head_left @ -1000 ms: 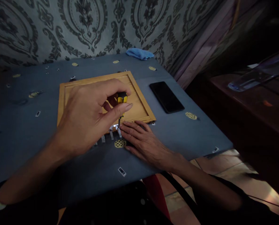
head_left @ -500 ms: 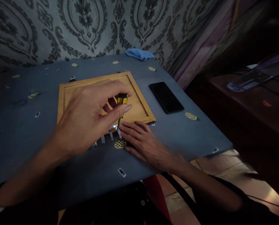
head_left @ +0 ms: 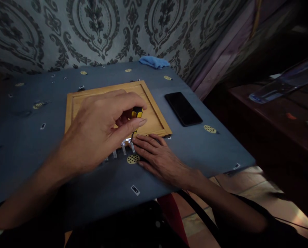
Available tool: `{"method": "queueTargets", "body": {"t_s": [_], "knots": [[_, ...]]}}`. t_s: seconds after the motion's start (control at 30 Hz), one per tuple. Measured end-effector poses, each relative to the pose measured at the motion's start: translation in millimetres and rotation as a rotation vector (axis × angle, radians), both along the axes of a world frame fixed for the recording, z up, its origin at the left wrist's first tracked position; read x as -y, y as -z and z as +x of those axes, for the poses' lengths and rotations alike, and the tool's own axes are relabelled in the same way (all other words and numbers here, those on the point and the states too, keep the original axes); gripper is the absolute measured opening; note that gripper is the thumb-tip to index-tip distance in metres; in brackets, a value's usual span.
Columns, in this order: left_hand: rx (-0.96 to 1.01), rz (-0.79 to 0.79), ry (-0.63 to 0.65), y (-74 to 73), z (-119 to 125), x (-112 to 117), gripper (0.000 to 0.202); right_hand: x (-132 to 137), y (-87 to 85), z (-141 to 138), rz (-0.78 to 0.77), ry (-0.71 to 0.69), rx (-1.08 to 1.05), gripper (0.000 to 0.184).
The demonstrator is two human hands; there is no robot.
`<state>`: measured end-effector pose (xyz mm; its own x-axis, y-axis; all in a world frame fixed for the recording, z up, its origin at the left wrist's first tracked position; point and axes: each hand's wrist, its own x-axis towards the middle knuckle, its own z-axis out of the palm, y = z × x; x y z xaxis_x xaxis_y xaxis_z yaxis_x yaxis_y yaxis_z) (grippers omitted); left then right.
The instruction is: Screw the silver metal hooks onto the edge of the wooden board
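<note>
My left hand (head_left: 102, 124) is closed around the black and yellow handle of a screwdriver (head_left: 137, 113), which stands nearly upright. The screwdriver's tip is down at a shiny metal hook strip (head_left: 128, 140) on the near edge of a framed wooden board (head_left: 156, 119). Several hooks of the strip stick out toward me over the tabletop; my left hand hides part of the row. Beside the screwdriver tip, my right hand (head_left: 157, 153) lies flat with fingers stretched out, fingertips on the board's near edge next to the strip. My left hand covers much of the board's middle.
A black phone (head_left: 183, 108) lies right of the board on the blue patterned tablecloth (head_left: 195, 148). At the back edge rests a blue cloth (head_left: 154, 62) by the patterned curtain (head_left: 91, 31). A clear plastic bottle (head_left: 278, 86) lies on a dark surface to the right.
The view has shifted very slightly. My left hand still grips the screwdriver at the same hook strip, its fingers turned a little on the handle. My right hand stays in place.
</note>
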<state>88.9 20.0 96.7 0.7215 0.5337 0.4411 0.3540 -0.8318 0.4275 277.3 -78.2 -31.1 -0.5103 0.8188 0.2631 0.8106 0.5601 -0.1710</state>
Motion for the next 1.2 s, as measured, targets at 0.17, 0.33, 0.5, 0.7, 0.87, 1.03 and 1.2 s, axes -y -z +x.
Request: {"method": "queueTargets", "body": {"t_s": [0.17, 0.33, 0.5, 0.7, 0.87, 1.03, 1.2], "knots": [[-0.005, 0.003, 0.029, 0.4, -1, -1, 0.017, 0, 0.4, 0, -0.008, 0.009, 0.009, 0.042], [0.009, -0.013, 0.038, 0.1, -2, -1, 0.015, -1, 0.0, 0, -0.024, 0.016, -0.001, 0.038], [-0.005, 0.049, 0.035, 2.3, -1, -3, 0.013, 0, -0.8, 0, -0.037, 0.009, -0.026, 0.037], [-0.052, 0.106, 0.013, 9.8, 1, -5, 0.016, -1, 0.6, 0, -0.039, 0.002, -0.043, 0.038], [-0.041, 0.122, 0.024, 10.1, 0, -3, 0.014, -1, 2.0, 0, -0.023, -0.003, -0.034, 0.038], [-0.087, 0.126, 0.004, 4.8, -5, 2, 0.015, 0, 2.0, -2, -0.030, 0.002, -0.019, 0.041], [-0.092, 0.133, 0.005, 4.6, -6, 3, 0.020, 0, 1.6, -4, -0.025, 0.008, -0.010, 0.044]]}}
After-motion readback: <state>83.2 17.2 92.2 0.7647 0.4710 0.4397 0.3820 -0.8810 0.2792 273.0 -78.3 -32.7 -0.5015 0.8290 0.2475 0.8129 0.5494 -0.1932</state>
